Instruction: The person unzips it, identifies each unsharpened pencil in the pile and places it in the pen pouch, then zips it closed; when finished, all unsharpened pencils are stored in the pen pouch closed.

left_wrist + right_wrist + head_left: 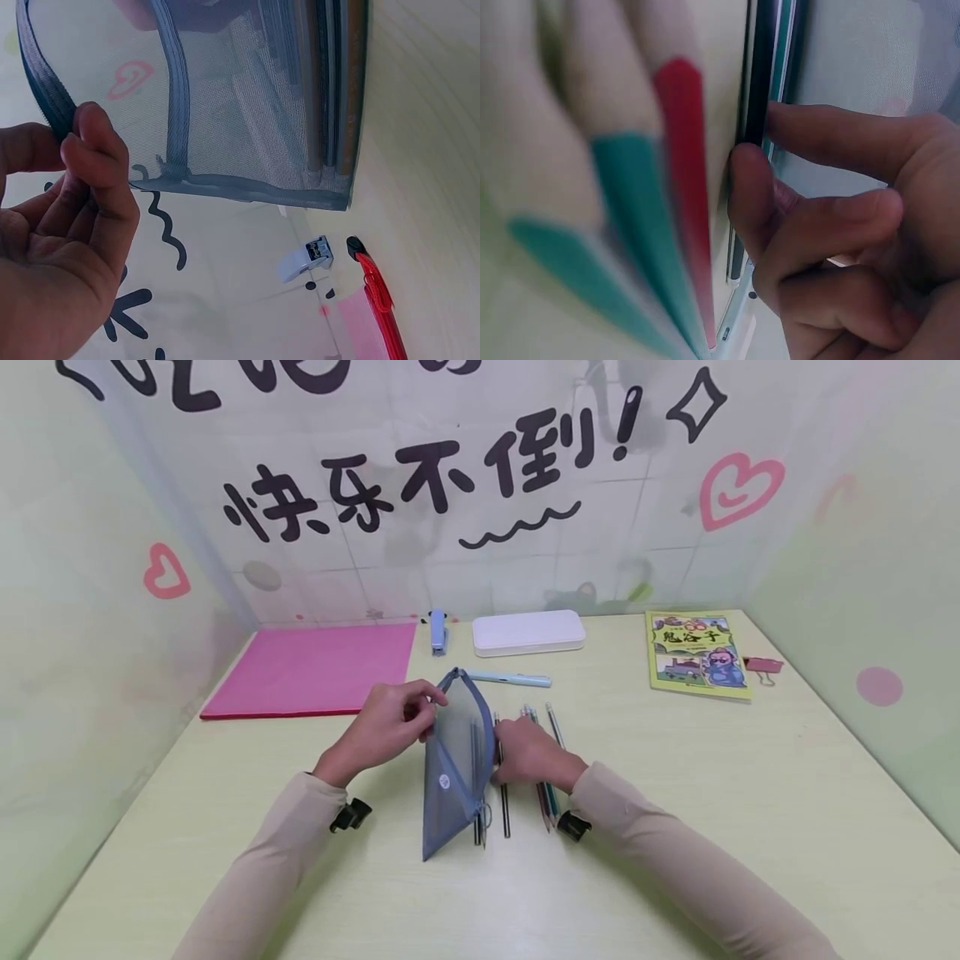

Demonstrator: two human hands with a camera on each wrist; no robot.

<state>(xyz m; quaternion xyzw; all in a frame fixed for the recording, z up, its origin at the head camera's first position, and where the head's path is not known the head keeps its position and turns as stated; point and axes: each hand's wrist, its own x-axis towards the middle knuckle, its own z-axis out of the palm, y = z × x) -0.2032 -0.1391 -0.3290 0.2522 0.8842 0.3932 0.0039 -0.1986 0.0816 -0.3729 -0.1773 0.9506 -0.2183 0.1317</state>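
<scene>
Left hand [386, 724] pinches the mesh pouch [444, 810], judged light, limp and best held by its rim; right hand [534, 752] pinches a dark pencil [506, 814].

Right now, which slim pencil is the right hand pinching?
The slim black pencil right of the blue-grey mesh pouch: the right hand pinches it, while the red pencil and green pencils lie farther right, unpinched.

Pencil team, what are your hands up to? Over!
Left hand grips mesh zip pouch by its rim. Right hand pinches black pencil. Pouch mouth open, nothing visible blocking it.
</scene>
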